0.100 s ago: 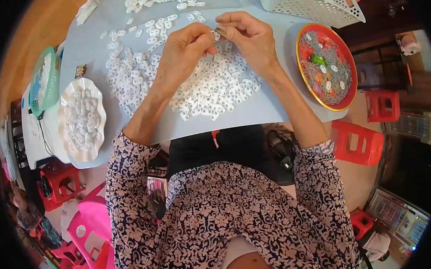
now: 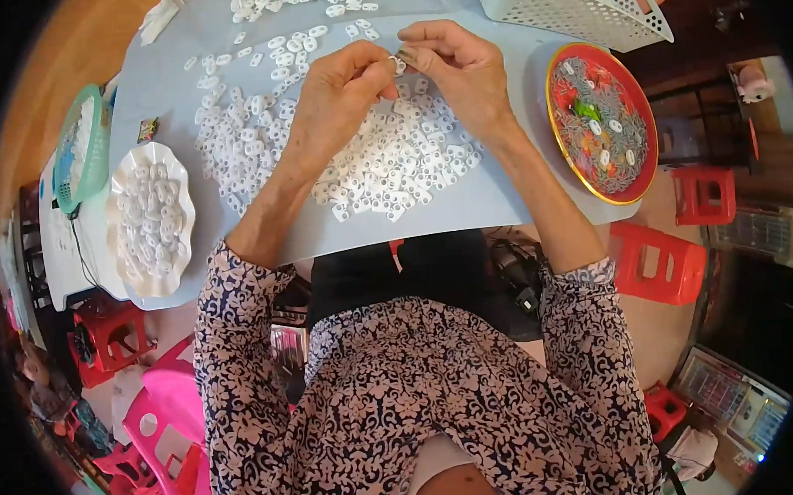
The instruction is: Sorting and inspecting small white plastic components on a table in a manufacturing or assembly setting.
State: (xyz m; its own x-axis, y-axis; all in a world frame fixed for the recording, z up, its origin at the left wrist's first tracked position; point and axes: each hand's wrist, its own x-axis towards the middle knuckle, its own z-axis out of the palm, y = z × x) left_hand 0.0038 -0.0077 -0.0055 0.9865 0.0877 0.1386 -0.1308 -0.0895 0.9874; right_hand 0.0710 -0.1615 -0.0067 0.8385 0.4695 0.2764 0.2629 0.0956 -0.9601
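Note:
Over the table, my left hand (image 2: 341, 95) and my right hand (image 2: 462, 78) meet with fingertips pinched together. Between them is a small white plastic piece (image 2: 397, 66), mostly hidden by the fingers; its far details are too small to tell. My left thumb and forefinger grip it from the left, my right ones from the right. Below the hands spreads a heap of similar white oval pieces with holes (image 2: 393, 159). On the right, a red round tray (image 2: 555, 139) with a gold rim holds many thin grey screw-like pieces, with several white ovals on top.
A scalloped white dish (image 2: 122, 251) of white pieces stands at the left edge, near a small wrapped packet (image 2: 148, 130). Farther left is a green basket (image 2: 99, 159). A perforated grey-white basket (image 2: 572, 23) stands far right. Red stools (image 2: 658, 263) flank the table (image 2: 501, 209).

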